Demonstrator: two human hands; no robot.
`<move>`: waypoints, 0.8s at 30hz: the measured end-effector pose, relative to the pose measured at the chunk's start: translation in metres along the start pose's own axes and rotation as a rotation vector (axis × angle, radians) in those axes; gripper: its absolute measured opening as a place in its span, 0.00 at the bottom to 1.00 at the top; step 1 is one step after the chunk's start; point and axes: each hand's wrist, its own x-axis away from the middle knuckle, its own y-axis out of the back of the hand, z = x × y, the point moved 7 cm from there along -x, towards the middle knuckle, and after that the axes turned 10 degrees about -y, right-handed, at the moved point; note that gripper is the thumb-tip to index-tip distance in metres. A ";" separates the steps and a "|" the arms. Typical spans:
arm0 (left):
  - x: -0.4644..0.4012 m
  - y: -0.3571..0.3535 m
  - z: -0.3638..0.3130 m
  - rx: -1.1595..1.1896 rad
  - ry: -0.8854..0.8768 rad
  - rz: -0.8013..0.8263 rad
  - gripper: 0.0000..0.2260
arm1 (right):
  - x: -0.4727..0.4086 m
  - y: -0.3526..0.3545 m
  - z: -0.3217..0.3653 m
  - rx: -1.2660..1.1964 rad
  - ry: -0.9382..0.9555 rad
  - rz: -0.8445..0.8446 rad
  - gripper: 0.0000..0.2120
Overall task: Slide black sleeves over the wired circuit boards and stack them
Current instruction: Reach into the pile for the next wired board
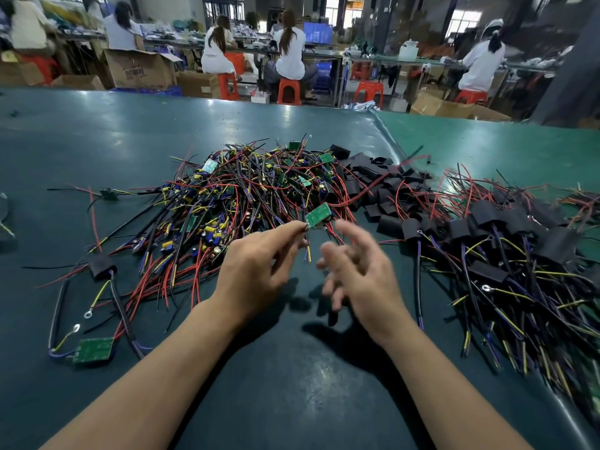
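The left hand [259, 267] pinches a small green circuit board [318, 215] by its lower left corner between thumb and forefinger, holding it above the table just at the near edge of the big tangle; its long axis runs from about 8 o'clock up to 2 o'clock, tilted, with the flat green face turned toward the camera and thin wires hanging down from it toward 6 o'clock. The board is a plain green rectangle with pale markings too small to read. The right hand [360, 271], just beside it at 3 o'clock, holds nothing, its fingers loosely curled and spread, blurred. At 12 o'clock from the hands lies the pile of wired boards [240, 196], a heap of red, black, yellow and purple leads with green boards and blue and yellow parts poking out. At 1 o'clock sits a heap of empty black sleeves [380, 186], short flattened tubes. At 3 o'clock lies the stack of sleeved boards [506, 241], wires trailing toward the near edge. A lone bare board [94, 349] rests at 8 o'clock on the dark green table [292, 384]. Far off at 11 o'clock a cardboard box [139, 68] bears print, upside down and not legible
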 end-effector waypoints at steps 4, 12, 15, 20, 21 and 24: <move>0.000 -0.002 -0.013 -0.107 -0.199 -0.016 0.10 | -0.003 -0.004 -0.012 -0.090 -0.162 0.002 0.06; -0.002 -0.006 -0.017 -0.003 -0.293 0.015 0.16 | 0.003 -0.013 -0.011 -0.553 -0.531 0.401 0.27; 0.001 -0.013 -0.012 0.097 -0.212 0.106 0.19 | 0.006 -0.012 -0.013 -0.398 -0.502 0.408 0.18; 0.008 -0.012 -0.002 0.234 0.048 0.051 0.16 | -0.005 0.012 0.000 -0.541 -0.300 0.162 0.09; 0.008 -0.010 -0.003 0.200 0.027 0.054 0.12 | -0.007 0.022 0.004 -0.555 -0.240 0.086 0.09; 0.001 -0.020 -0.013 0.035 -0.071 0.237 0.07 | -0.008 0.046 0.009 -0.520 -0.152 -0.084 0.14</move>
